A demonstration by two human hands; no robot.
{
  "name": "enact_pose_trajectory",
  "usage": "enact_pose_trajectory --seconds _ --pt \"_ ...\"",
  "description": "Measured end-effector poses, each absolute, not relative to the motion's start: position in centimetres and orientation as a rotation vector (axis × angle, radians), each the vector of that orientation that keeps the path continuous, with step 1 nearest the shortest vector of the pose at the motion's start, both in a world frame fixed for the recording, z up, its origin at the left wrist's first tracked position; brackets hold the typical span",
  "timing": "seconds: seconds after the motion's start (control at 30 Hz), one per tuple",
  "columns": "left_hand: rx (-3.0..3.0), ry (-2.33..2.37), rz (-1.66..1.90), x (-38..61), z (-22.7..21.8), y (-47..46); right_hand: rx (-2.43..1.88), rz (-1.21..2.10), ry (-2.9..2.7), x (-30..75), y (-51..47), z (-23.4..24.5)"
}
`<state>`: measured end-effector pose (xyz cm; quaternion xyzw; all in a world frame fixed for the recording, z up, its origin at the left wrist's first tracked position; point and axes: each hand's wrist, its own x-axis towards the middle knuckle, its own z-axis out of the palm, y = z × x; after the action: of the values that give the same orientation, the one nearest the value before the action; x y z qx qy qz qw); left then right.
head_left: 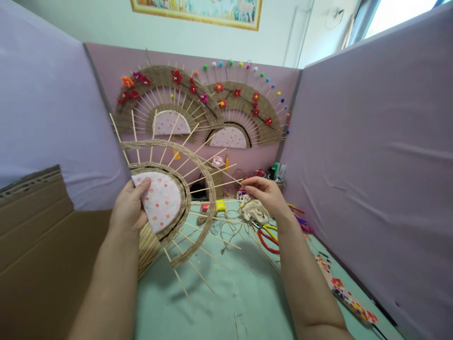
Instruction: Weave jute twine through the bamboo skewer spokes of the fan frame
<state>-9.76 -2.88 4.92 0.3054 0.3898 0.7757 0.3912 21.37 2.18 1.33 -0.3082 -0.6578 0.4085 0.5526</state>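
My left hand (129, 208) grips a half-round woven fan (163, 198) at its pink dotted fabric centre, thumb on the front. Thin wooden sticks spread outward from the centre, crossed by a wide arc of wound twine (208, 177) and a tighter inner band with a black line. The fan is tilted, its sticks pointing up and to the right. At the right side, my right hand (264, 191) pinches a strand of twine (233, 178) between thumb and fingertips, near the stick tips. The strand runs up leftward toward the outer arc.
Two finished fans with felt flowers (177, 78) hang on the pink back panel. On the green table (226, 293) lie red-handled scissors (268, 241), a cream yarn bundle (256, 211) and loose sticks. A cardboard box (35, 245) stands left; flower-patterned pieces (354, 304) lie right.
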Motion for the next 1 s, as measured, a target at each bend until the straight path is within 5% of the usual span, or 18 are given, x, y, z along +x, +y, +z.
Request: enact_pose_trajectory --seconds 0.27,1.0 --pt "0.769 1.018 1.922 -8.8 4.8 -2.8 -0.614 1.298 -1.431 20.1 3.0 0.0" --pt "0.573 0.944 1.947 -8.8 3.1 -0.9 -0.715 1.298 -1.647 19.2 2.7 -0.4"
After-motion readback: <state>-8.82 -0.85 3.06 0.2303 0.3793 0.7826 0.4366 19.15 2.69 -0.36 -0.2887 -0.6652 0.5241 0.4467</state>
